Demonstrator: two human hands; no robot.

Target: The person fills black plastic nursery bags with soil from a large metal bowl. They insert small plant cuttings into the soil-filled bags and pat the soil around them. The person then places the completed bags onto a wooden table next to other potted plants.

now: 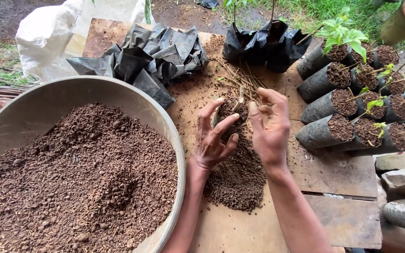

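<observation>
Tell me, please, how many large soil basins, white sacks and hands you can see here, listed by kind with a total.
Large basin of soil: 1
White sack: 1
Hands, the left hand and the right hand, around a small black bag of soil: 2
Total: 4

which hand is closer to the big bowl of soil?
Left. The left hand is just right of the bowl's rim; the right hand is farther right, beyond the left hand.
</observation>
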